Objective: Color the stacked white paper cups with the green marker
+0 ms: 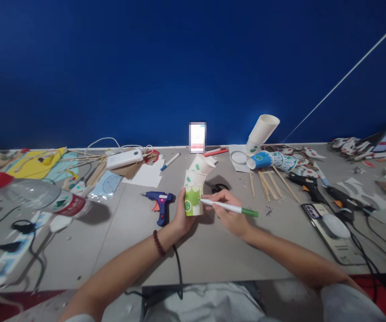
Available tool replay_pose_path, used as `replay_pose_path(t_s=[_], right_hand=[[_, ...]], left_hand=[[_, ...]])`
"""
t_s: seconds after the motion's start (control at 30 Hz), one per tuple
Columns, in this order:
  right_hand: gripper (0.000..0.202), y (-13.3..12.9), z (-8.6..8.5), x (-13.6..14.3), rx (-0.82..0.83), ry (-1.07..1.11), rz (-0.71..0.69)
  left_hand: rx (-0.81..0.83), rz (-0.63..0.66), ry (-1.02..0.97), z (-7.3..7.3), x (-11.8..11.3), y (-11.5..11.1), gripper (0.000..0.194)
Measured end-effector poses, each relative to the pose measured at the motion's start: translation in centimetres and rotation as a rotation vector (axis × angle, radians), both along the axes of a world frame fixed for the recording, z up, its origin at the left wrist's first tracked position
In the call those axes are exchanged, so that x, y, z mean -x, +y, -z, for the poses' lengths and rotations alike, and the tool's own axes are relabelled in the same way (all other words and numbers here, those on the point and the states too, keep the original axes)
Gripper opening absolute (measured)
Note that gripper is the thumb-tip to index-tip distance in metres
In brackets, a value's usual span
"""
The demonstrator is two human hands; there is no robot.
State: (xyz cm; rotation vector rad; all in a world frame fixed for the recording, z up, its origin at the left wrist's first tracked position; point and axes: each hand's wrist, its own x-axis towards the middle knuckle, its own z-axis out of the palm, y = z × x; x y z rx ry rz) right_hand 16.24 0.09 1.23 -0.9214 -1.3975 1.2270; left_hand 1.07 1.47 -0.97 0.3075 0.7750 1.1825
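A bent stack of joined paper cups [194, 179] stands near the middle of the table, its lowest cup coloured green. My left hand [180, 214] is wrapped round that lowest cup from the left. My right hand [229, 213] grips a green marker [228, 206], its tip at the cup's right side and its green end pointing right. A blue hot glue gun [160, 205] lies just left of my left hand. Behind my right hand, a pair of black-handled scissors [219, 187] is partly hidden.
At the right are a tall cup stack [262, 132], a blue cup chain [263, 160], wooden sticks [269, 184], black glue guns [309, 185] and a phone [334, 237]. Leftward lie a plastic bottle [41, 197], a power strip [21, 250] and a white box [125, 158]. A blue wall [129, 76] rises behind.
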Motion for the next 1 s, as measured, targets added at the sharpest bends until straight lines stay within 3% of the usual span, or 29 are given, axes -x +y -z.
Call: replay_pose_path(t_s=[0.2,0.63,1.0], right_hand=[[0.021,0.03,0.53,0.09,-0.025,0.018,0.039],[0.018,0.17,-0.36,-0.31,-0.081,-0.009,-0.029],[0.022,-0.04,0.48,0.06,-0.022,0.012,0.025]], left_hand=[[0.007,0.005,-0.044,-0.26,0.04,-0.15,0.049],[0.002,-0.041,-0.021,-0.06,-0.07,-0.17,0.051],[-0.006,0.0,-0.026,0.09,0.04,0.0,0.047]])
